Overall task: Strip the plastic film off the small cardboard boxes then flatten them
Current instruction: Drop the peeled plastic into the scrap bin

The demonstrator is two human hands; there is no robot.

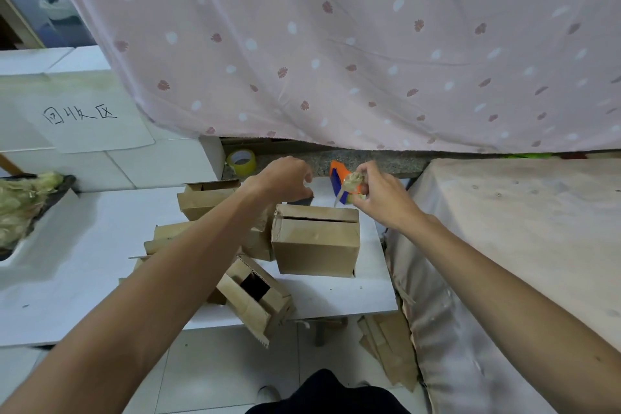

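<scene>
A small cardboard box (316, 242) stood upright near the right end of a white desk (84, 265), its top flaps closed with a slit between them. Just above its far edge, the right hand (379, 198) pinched a crumpled wad of plastic film (353, 181) between thumb and fingers, a thin strip trailing down toward the box top. The left hand (285, 178) hovered beside it, fingers loosely curled, nothing visibly held. More boxes (208, 197) lay to the left; one tipped box (255, 299) overhung the desk's front edge. An orange-and-blue tape dispenser (337, 175) and a yellow tape roll (242, 161) sat behind.
</scene>
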